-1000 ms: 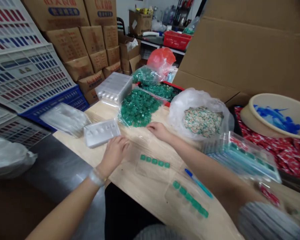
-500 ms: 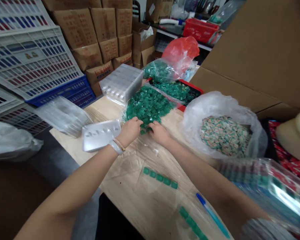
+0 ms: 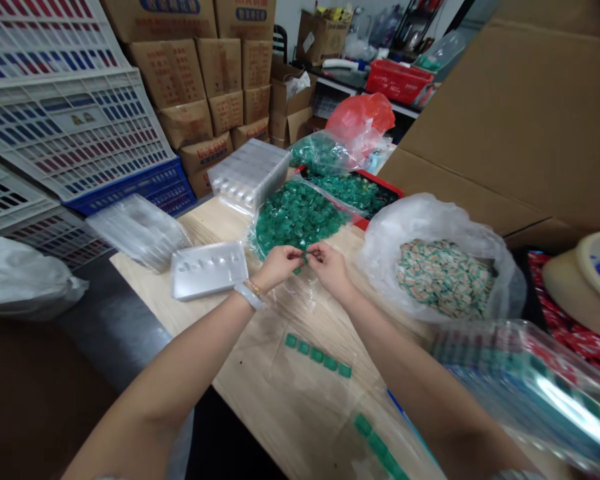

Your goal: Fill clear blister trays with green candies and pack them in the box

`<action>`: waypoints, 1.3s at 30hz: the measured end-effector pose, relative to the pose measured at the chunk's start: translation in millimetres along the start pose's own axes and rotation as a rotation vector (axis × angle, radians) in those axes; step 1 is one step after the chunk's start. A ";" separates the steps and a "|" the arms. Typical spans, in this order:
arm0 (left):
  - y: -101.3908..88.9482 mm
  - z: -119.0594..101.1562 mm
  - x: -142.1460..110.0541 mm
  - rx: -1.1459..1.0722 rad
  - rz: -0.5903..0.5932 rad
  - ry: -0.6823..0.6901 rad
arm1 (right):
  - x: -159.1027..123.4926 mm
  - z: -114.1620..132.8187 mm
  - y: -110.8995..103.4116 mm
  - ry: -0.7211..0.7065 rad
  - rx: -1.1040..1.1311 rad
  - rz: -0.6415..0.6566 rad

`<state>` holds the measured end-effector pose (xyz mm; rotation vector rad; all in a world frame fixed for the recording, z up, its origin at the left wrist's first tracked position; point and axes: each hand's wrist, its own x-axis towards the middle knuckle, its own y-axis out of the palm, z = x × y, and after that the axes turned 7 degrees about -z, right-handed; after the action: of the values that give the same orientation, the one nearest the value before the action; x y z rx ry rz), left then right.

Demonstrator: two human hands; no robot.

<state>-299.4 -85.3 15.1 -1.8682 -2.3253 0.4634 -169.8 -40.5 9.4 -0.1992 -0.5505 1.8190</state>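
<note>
My left hand (image 3: 280,264) and my right hand (image 3: 329,268) meet at the near edge of a heap of small green translucent pieces (image 3: 297,217) lying on clear plastic. Both are closed in a pinch, fingertips almost touching, with a small green piece (image 3: 304,255) between them, partly hidden by the fingers. Closer to me, a row of green square pieces (image 3: 317,355) lies on a clear sheet. Another green row (image 3: 377,443) is at the front right, with a blue pen (image 3: 405,417) beside it, partly covered by my right forearm.
Left of my hands lies a clear moulded tray (image 3: 210,270); stacked trays (image 3: 250,172) stand behind it. A plastic bag (image 3: 375,247) of small printed pieces (image 3: 445,277) is at right. Clear plastic boxes (image 3: 525,380) sit at front right. Crates (image 3: 95,127) rise at left.
My hands have come together, fingertips now meeting over a small green piece, slightly right of where the left hand was. The view has tilted up a little.
</note>
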 end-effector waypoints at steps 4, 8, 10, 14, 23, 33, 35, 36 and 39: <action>1.3 3.0 -2.8 0.063 -0.084 0.000 | -4.4 4.9 4.7 -0.175 -0.177 -0.035; -1.7 3.5 -8.0 0.161 0.009 0.132 | -1.0 3.7 4.4 -0.288 -0.324 0.013; -4.1 -0.3 -11.3 0.164 0.106 0.175 | 4.1 -0.8 1.5 -0.270 -0.360 0.016; -11.1 -11.5 -15.0 -0.039 0.224 0.145 | 9.0 -9.4 -4.6 -0.164 -0.321 -0.060; -36.7 6.3 -111.2 -0.413 -0.326 -0.304 | -52.5 18.3 24.6 -0.125 -0.178 0.246; -16.9 54.9 -143.5 -0.452 -0.479 -0.355 | -86.4 35.3 42.7 -0.369 -0.630 0.486; -16.4 56.0 -142.2 -0.455 -0.478 -0.343 | -85.7 34.5 41.6 -0.401 -0.553 0.475; -16.3 56.3 -142.3 -0.454 -0.474 -0.337 | -84.2 33.3 41.2 -0.417 -0.507 0.474; -16.6 56.5 -144.0 -0.439 -0.472 -0.322 | -76.9 27.8 42.3 -0.418 -0.382 0.442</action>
<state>-297.9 -237.1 -19.5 -1.3679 -3.1764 0.2148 -192.7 -129.5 3.4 -0.2101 -1.2301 2.1838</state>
